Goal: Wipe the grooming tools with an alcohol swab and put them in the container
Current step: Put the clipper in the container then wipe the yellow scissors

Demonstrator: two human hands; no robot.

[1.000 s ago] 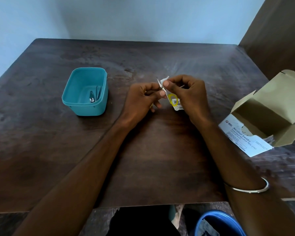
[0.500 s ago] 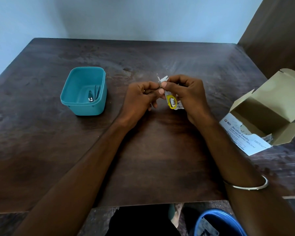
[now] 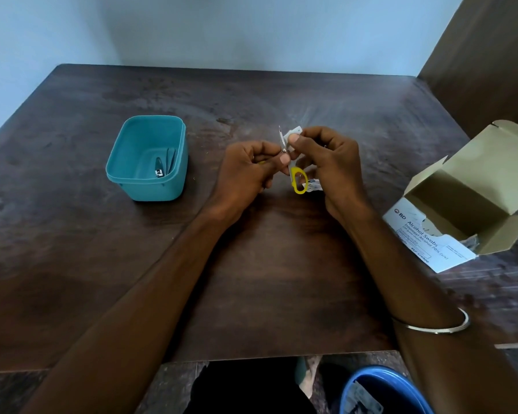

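Small scissors with yellow handles [image 3: 299, 182] are held over the middle of the dark wooden table. My left hand [image 3: 245, 177] grips one handle, and the blades point up. My right hand [image 3: 329, 165] pinches a white alcohol swab [image 3: 292, 135] against a blade. A torn swab wrapper [image 3: 313, 185] lies under my right hand. The teal container [image 3: 147, 158] stands to the left, with a nail clipper [image 3: 159, 171] and another slim tool in it.
An open cardboard box of alcohol swabs [image 3: 461, 201] lies on its side at the right of the table [image 3: 266, 279]. A blue bin [image 3: 383, 389] sits on the floor below the table's near edge. A wooden panel rises at the far right.
The scissors have turned so that the yellow handle loop hangs lower and shows more plainly. The swab has slid up the blade. Both hands stay in the same place.
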